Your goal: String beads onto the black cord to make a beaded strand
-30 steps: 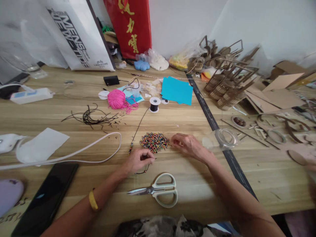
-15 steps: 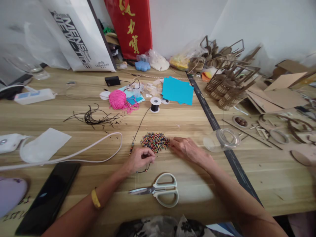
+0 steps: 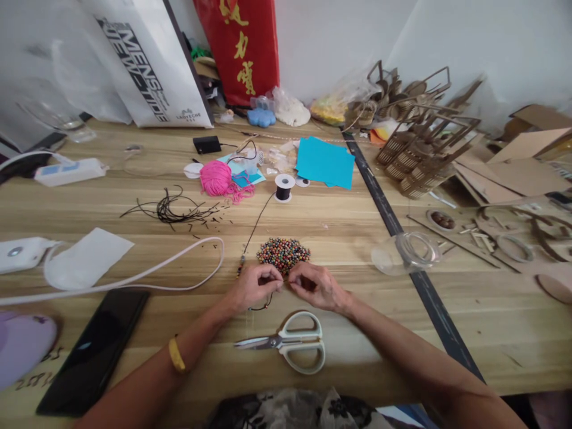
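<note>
A heap of small coloured beads point(image 3: 283, 254) lies on the wooden table point(image 3: 339, 232). Just in front of it my left hand point(image 3: 252, 287) pinches the end of a thin black cord point(image 3: 254, 229), which runs back to a small spool point(image 3: 284, 186) and carries a few threaded beads. My right hand point(image 3: 315, 286) is closed in a pinch beside the left, fingertips almost meeting it; what it holds is too small to make out. White-handled scissors point(image 3: 290, 343) lie close in front of both hands.
A clear plastic jar point(image 3: 409, 252) lies on its side to the right. A black phone point(image 3: 93, 350), a white cable point(image 3: 134, 277) and paper sit at left. Pink yarn point(image 3: 216, 179), blue sheets point(image 3: 325, 162), black cord scraps point(image 3: 172, 211) and cardboard parts point(image 3: 420, 149) lie further back.
My right hand has left the edge of the bead heap and come back and left to meet my left hand. The left hand has stayed on the cord.
</note>
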Available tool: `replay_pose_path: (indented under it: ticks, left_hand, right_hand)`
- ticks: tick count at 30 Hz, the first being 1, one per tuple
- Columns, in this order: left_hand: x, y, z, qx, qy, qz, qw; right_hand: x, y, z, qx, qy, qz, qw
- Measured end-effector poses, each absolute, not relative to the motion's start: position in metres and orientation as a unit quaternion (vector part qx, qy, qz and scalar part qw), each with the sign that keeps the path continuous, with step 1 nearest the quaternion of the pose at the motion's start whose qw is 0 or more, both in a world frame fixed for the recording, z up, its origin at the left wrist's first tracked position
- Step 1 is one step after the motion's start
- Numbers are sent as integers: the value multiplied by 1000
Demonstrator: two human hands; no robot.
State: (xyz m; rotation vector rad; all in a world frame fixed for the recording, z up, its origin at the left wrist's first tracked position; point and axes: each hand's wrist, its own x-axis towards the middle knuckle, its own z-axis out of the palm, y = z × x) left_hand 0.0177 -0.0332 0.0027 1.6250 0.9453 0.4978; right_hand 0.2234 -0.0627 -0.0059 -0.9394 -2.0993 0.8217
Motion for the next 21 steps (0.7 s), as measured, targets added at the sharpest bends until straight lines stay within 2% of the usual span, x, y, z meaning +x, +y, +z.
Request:
replay_pose_path:
  ticks: [21]
  left_hand:
    - [19, -34, -2, 719, 411, 201, 523]
  right_hand:
    - [223, -60, -9, -368, -780, 378, 335]
